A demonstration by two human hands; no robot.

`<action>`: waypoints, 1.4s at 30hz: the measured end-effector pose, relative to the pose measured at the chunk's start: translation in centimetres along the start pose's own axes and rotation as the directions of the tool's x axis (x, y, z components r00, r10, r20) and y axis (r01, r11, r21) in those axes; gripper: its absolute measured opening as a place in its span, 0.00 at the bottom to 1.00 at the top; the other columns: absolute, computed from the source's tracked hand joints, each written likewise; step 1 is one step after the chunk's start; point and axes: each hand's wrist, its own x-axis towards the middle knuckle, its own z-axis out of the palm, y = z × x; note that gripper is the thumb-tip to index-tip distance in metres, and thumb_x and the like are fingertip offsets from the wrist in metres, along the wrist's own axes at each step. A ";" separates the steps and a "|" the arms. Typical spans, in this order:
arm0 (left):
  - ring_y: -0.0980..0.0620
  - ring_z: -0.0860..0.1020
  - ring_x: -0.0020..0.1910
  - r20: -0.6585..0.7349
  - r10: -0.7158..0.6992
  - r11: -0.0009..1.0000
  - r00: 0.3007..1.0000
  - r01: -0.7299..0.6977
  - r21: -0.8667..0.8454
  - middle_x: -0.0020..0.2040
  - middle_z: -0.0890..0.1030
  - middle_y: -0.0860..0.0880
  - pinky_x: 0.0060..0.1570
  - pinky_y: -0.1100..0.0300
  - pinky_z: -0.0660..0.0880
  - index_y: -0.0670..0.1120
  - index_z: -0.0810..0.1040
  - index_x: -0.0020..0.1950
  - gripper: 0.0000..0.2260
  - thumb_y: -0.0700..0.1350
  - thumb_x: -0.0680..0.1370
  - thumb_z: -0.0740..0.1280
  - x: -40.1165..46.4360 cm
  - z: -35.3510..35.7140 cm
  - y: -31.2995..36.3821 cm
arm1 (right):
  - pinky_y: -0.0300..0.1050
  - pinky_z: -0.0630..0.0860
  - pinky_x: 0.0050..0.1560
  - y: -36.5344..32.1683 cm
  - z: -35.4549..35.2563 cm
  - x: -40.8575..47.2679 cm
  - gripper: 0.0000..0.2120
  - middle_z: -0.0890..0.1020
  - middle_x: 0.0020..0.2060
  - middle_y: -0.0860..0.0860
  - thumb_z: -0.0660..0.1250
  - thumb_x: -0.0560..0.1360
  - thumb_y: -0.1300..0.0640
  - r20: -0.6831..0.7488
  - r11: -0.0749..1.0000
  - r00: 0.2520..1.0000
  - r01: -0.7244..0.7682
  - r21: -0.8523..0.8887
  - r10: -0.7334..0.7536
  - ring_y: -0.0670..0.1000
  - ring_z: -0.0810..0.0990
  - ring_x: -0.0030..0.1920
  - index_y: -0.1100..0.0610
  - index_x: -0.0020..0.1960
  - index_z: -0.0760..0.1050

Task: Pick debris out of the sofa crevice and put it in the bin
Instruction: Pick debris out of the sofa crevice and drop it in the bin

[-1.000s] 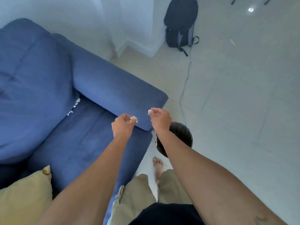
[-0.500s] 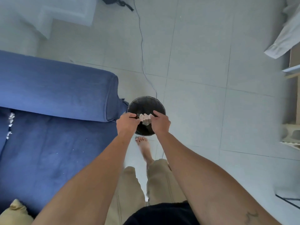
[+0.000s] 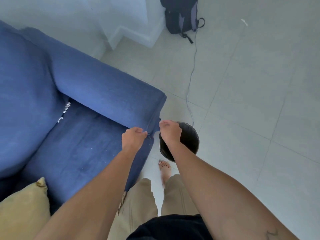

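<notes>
Two hands: both are reaching forward at about the same height, apart from each other, above the front corner of the sofa.
Cushion [image 3: 24, 210]: a yellow one is lying nearest, at the sofa's near end, one corner pointing up.
Left hand [image 3: 133, 138]: it is hovering over the seat's front right corner, fingers curled loosely inward, thumb and fingertips nearly meeting; nothing is showing in them.
Right hand [image 3: 170, 131]: it is hanging over the bin's left rim, fingers bent down and drawn close together; no scrap is showing in it, and whether something small is hidden inside I cannot tell.
Bin [image 3: 189, 141]: round and black, it is standing upright on the floor just beside the sofa's front corner, mouth facing up, partly covered by the right forearm; its contents are too dark to make out.
Foot [image 3: 164, 168]: bare, it is standing on the tiles near the bin, toes pointing toward it.
Sofa [image 3: 83, 146]: blue, its armrest is running long from the far left down to the bin.
Debris [image 3: 65, 110]: white scraps are sitting in the crevice where seat, backrest and armrest meet, their line running along the crevice, near-left to far-right, well apart from both hands.
Backpack [image 3: 181, 13]: dark, it is leaning by the far wall, a cable trailing from it across the floor toward the bin.
</notes>
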 end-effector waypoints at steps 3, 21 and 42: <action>0.51 0.80 0.47 -0.084 -0.097 0.987 0.992 0.084 -0.140 0.55 0.83 0.50 0.45 0.60 0.77 0.47 0.80 0.61 0.15 0.49 0.75 0.68 0.1 -4.3 -3.1 | 0.45 0.66 0.42 -4.1 3.8 -0.9 0.13 0.77 0.33 0.52 0.59 0.76 0.56 0.070 0.992 0.993 0.105 -0.064 -0.101 0.57 0.73 0.40 0.57 0.35 0.74; 0.45 0.70 0.70 -0.157 -0.514 0.804 0.843 0.410 -0.432 0.72 0.72 0.45 0.61 0.54 0.73 0.45 0.66 0.75 0.28 0.55 0.79 0.64 9.0 -16.0 -25.7 | 0.44 0.69 0.65 -12.7 33.3 -3.2 0.21 0.78 0.65 0.50 0.63 0.79 0.46 0.506 0.829 0.837 0.427 -0.362 -0.210 0.53 0.72 0.69 0.54 0.69 0.74; 0.47 0.65 0.74 -0.610 -0.434 0.901 0.664 0.334 -0.277 0.71 0.72 0.45 0.76 0.55 0.55 0.41 0.73 0.67 0.33 0.65 0.74 0.64 41.1 -16.2 -33.2 | 0.37 0.61 0.68 -13.5 58.5 17.4 0.29 0.75 0.69 0.56 0.71 0.75 0.57 0.309 0.668 0.751 0.660 -0.343 -0.583 0.54 0.72 0.71 0.60 0.74 0.66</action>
